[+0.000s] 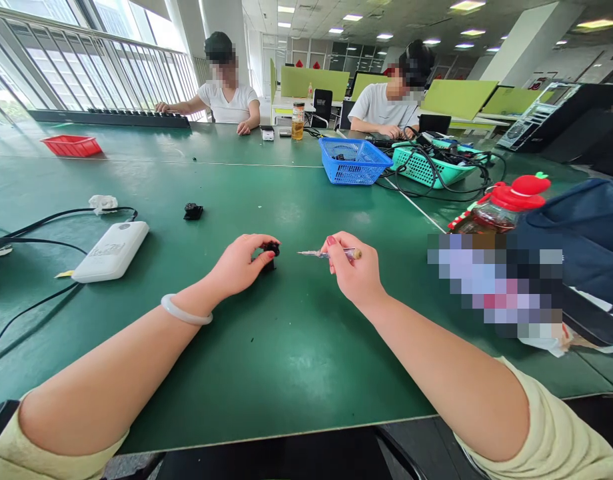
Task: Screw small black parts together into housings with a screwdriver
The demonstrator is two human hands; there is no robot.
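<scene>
My left hand [239, 265] is closed around a small black part [271, 249], thumb and fingers gripping it at the middle of the green table [286, 373]. Much of that part is hidden behind the fingers. In my right hand [355, 267] is a slim screwdriver [344, 254] with a clear handle, held between thumb and fingers. Its thin metal tip points left, toward the black part, and a gap separates the two. Farther back on the left lies another small black part [193, 211], apart from both hands.
At left a white power bank [112, 252] lies among black cables. A red tray [71, 145], a blue basket [355, 162] and a green basket [421, 167] with tangled cables stand farther back. A red-lidded bottle [506, 207] is at right. Two people sit across the table.
</scene>
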